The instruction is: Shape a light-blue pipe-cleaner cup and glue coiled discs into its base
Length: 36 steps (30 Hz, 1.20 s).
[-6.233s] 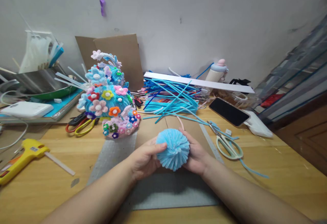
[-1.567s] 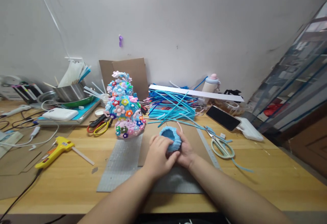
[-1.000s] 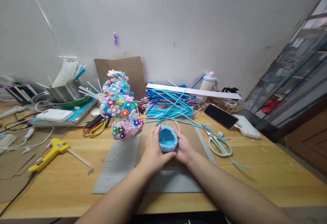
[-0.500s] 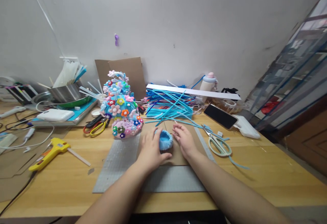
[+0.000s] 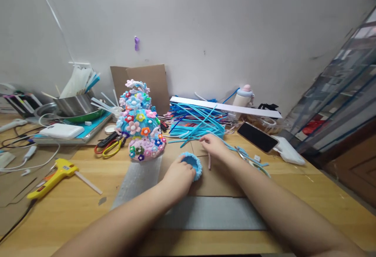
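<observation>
Head view: one pair of bare hands at a wooden table [image 5: 308, 194]. The left hand [image 5: 179, 175] rests closed over the near side of one light blue fuzzy cup [image 5: 192, 163], fingers curled on its rim; the cup sits on a brown cardboard sheet [image 5: 217, 177] with its open mouth up. The right hand [image 5: 213, 144] lies beyond and to the right of the cup, apart from it, fingers bent down at the near edge of the pile of blue pipe cleaners [image 5: 195, 122]; whether it grips a strand cannot be told. One pale pink pipe cleaner [image 5: 209, 161] lies on the cardboard just beside that hand.

Counted items on the table:
- One flower-covered ornament [image 5: 139, 122], standing upright, left of the cup and near it.
- Two pairs of scissors: one yellow-and-red-handled pair [image 5: 107, 145] left of the ornament; one pale-handled pair [image 5: 249, 158] right of the right forearm (largely hidden by it).
- One yellow glue gun [image 5: 49, 175], well to the left, with a glue stick projecting from it.
- One black phone [image 5: 257, 136], face up, at the right.
- One white strip [image 5: 226, 106] lying across the top of the pipe cleaner pile.
- One small bottle [image 5: 243, 94] with a pink cap, against the wall.
- One metal bowl [image 5: 73, 104] at rear left.
- One grey mat [image 5: 211, 214] near the table's front edge, under both forearms.
</observation>
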### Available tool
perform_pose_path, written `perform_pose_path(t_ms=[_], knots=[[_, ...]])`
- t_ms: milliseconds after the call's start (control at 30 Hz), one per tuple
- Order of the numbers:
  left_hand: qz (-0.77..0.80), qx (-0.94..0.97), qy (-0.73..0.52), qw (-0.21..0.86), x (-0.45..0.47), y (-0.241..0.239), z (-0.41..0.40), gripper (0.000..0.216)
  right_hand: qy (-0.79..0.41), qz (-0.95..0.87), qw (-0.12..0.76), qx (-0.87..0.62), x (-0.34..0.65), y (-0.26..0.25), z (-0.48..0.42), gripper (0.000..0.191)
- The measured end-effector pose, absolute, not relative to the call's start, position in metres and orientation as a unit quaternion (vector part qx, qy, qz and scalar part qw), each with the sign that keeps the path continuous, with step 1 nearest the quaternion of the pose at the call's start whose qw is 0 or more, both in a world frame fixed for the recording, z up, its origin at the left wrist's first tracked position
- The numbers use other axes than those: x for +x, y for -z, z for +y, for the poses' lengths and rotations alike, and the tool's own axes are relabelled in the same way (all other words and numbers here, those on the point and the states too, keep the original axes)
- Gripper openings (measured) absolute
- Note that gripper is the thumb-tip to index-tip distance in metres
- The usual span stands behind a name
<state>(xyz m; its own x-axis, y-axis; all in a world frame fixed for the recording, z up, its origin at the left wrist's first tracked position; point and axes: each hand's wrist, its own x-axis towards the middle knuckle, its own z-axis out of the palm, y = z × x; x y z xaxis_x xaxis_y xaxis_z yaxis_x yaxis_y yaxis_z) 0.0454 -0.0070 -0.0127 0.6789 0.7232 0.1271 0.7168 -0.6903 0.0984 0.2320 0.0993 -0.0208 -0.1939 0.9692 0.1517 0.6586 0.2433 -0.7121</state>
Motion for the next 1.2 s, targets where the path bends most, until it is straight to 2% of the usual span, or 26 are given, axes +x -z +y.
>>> perform_pose_path(t_ms=[100, 333, 533, 667, 800, 900, 1033, 1100, 1200], knots=[[0.385, 0.919, -0.081, 0.018, 0.043, 0.013, -0.002, 0.003, -0.196, -0.753, 0.249, -0.577, 0.235, 0.027, 0.117, 0.028], [0.399, 0.91, -0.102, 0.046, 0.038, 0.01, -0.007, 0.01, -0.085, -0.792, 0.154, -0.584, 0.238, 0.041, 0.14, 0.029], [0.419, 0.897, -0.089, 0.111, 0.029, 0.005, -0.003, 0.026, -0.038, -0.81, 0.095, -0.578, 0.23, 0.042, 0.147, 0.028], [0.431, 0.887, -0.101, 0.132, 0.026, 0.002, 0.005, 0.026, -0.023, -0.807, 0.069, -0.585, 0.227, 0.033, 0.152, 0.029], [0.431, 0.88, -0.118, 0.161, 0.022, -0.001, 0.005, 0.023, -0.001, -0.797, 0.067, -0.6, 0.227, 0.005, 0.155, 0.018], [0.423, 0.879, -0.131, 0.175, 0.02, -0.002, 0.001, 0.022, 0.023, -0.796, 0.074, -0.601, 0.228, -0.026, 0.152, 0.018], [0.394, 0.885, -0.164, 0.186, 0.019, -0.001, -0.004, 0.028, 0.046, -0.79, 0.086, -0.606, 0.234, -0.068, 0.14, 0.01], [0.383, 0.88, -0.207, 0.192, 0.019, -0.001, -0.005, 0.03, 0.05, -0.786, 0.098, -0.608, 0.24, -0.083, 0.127, 0.009], [0.442, 0.809, -0.334, 0.198, 0.017, -0.003, -0.002, 0.02, 0.022, -0.803, 0.13, -0.581, 0.248, -0.092, 0.101, 0.01]])
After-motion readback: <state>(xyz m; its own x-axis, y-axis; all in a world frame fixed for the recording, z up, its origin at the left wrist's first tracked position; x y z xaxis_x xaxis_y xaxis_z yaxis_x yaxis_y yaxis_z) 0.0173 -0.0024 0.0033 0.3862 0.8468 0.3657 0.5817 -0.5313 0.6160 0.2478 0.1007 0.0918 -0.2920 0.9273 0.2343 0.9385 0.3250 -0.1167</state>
